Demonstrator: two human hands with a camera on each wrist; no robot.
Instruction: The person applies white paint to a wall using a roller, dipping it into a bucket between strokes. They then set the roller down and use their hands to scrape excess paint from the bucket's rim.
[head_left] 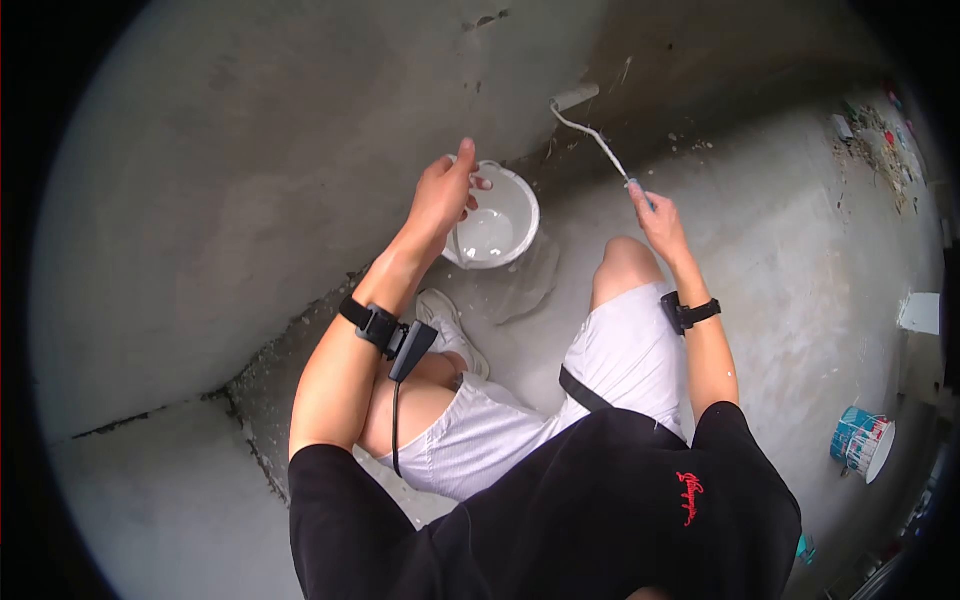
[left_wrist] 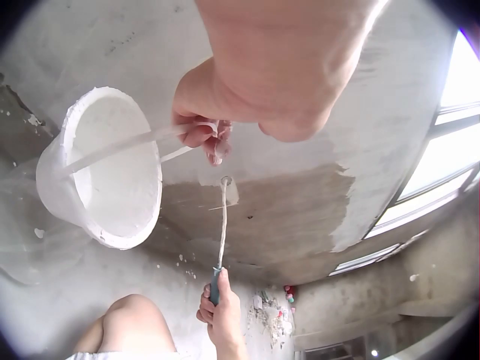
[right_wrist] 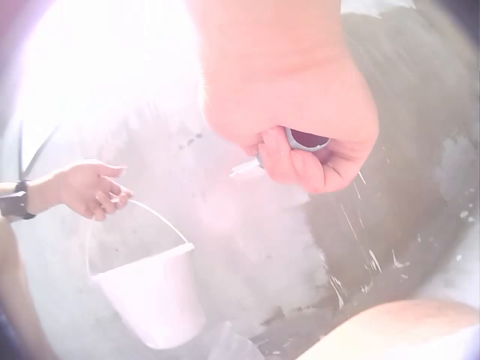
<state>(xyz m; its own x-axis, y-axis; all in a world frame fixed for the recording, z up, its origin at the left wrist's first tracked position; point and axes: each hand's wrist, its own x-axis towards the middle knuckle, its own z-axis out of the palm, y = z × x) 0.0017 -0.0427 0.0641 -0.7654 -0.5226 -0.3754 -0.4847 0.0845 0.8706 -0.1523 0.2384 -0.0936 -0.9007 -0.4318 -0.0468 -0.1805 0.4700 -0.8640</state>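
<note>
My left hand [head_left: 445, 200] has its fingers hooked round the thin white handle of a white bucket [head_left: 528, 225], with the thumb sticking out. In the right wrist view the bucket [right_wrist: 154, 300] hangs below that hand, slightly tilted. Pale paint lies in its bottom. My right hand [head_left: 660, 225] grips the blue-grey handle of a paint roller [head_left: 577, 97], fingers wrapped round it. The roller's bent white rod reaches forward, and its pale sleeve overlaps the wall [head_left: 300, 130] beside the darker, brownish part. In the right wrist view my right hand [right_wrist: 292, 112] hides most of the roller.
A blue-and-white paint pail [head_left: 862, 440] stands on the grey floor [head_left: 790, 300] to the right. Rubble and litter [head_left: 885, 155] lie farther back on the right. My bent knees are close below the bucket and roller. Windows [left_wrist: 435, 165] show in the left wrist view.
</note>
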